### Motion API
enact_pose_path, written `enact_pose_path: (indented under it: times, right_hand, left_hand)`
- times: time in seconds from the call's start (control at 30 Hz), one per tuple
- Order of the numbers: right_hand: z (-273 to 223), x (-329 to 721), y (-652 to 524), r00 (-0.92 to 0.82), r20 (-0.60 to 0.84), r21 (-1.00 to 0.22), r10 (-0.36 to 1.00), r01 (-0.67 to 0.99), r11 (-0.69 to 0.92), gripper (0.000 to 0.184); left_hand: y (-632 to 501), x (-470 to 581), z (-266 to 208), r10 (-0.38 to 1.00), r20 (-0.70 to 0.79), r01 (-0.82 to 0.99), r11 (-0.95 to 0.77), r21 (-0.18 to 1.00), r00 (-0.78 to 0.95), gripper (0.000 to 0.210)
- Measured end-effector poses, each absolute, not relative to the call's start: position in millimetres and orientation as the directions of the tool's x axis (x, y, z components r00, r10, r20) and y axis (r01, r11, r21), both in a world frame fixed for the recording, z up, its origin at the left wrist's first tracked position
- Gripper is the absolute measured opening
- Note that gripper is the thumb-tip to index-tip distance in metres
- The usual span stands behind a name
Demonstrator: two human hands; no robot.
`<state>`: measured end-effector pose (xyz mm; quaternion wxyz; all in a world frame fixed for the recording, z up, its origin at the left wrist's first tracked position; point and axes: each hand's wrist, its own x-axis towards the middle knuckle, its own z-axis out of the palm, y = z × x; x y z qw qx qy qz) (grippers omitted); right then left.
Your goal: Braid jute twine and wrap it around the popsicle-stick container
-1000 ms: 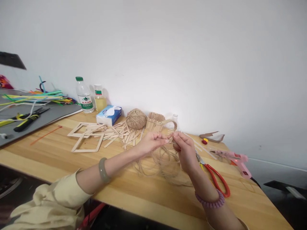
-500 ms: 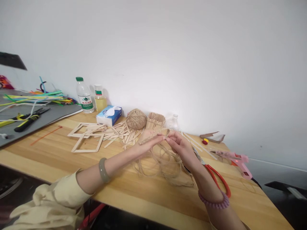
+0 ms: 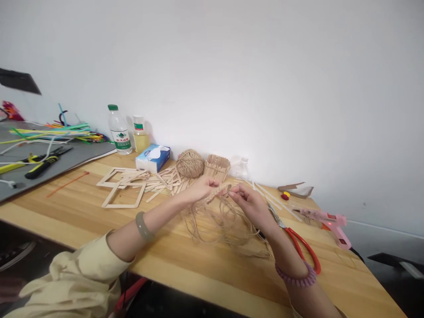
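Pinching the braid [image 3: 217, 193] above the table [image 3: 185, 267], fingers closed on it, left hand [image 3: 203, 187] and right hand [image 3: 251, 204] risk losing tension should the twine [image 3: 228, 227] (loosely looped below) snag and tug.

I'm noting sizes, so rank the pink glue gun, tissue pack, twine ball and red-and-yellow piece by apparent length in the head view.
1. Pink glue gun
2. Tissue pack
3. Twine ball
4. Red-and-yellow piece
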<state>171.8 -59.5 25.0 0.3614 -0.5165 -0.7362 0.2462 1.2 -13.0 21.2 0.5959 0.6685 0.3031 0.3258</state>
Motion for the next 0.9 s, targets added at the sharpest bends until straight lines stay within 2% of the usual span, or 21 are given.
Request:
enact_pose_path:
  times: [0.17,0.33,0.43,0.47,0.53,0.6,0.63,0.7,0.77,0.8,0.87,0.9]
  right_hand:
    - [26,170,-60,-0.210,0.333,-0.659,0.919,0.645,0.387,0.019]
    - [23,171,-59,-0.170,0.354,-0.641,0.920,0.672,0.371,0.016]
    - [20,170,-58,-0.100,0.403,-0.674,0.910,0.640,0.369,0.015]
    - [19,169,-58,-0.070,0.415,-0.698,0.907,0.615,0.367,0.016]
    - [16,167,-57,-0.002,0.431,-0.753,0.902,0.549,0.361,0.016]
    - [14,165,-56,0.063,0.429,-0.807,0.901,0.475,0.351,0.016]
    - [12,164,-56,0.090,0.415,-0.837,0.905,0.429,0.341,0.016]
    - [9,161,-55,0.115,0.354,-0.905,0.928,0.291,0.309,0.016]
    - [6,158,-55,0.102,0.276,-0.958,0.956,0.106,0.266,0.016]
    - [5,157,-55,0.094,0.240,-0.971,0.966,0.019,0.240,0.017]
    - [4,154,-55,0.091,0.183,-0.975,0.979,-0.109,0.193,0.018]
    - [3,153,-56,0.093,0.164,-0.973,0.982,-0.148,0.176,0.018]
  left_hand:
    - [-14,-1,23,0.793,-0.019,-0.074,0.080,0.994,0.609,0.018]
    - [-11,4,17,0.824,-0.026,-0.123,0.116,0.986,0.566,0.014]
    - [-17,11,14,0.874,0.001,-0.054,0.029,0.998,0.486,0.016]
    - [-20,13,13,0.891,0.044,-0.009,-0.044,0.999,0.451,0.016]
    - [-26,17,9,0.898,0.228,0.106,-0.286,0.952,0.377,0.013]
    - [-31,18,4,0.806,0.486,0.265,-0.578,0.772,0.339,0.013]
    - [-33,19,1,0.720,0.598,0.360,-0.694,0.623,0.352,0.016]
    - [-36,18,-6,0.526,0.734,0.525,-0.807,0.272,0.429,0.021]
    - [-39,18,-11,0.351,0.782,0.616,-0.786,-0.052,0.515,0.023]
    - [-41,18,-13,0.287,0.786,0.641,-0.748,-0.173,0.547,0.025]
    - [-43,19,-14,0.197,0.782,0.655,-0.683,-0.324,0.592,0.029]
    - [-44,19,-14,0.166,0.777,0.643,-0.677,-0.358,0.607,0.029]
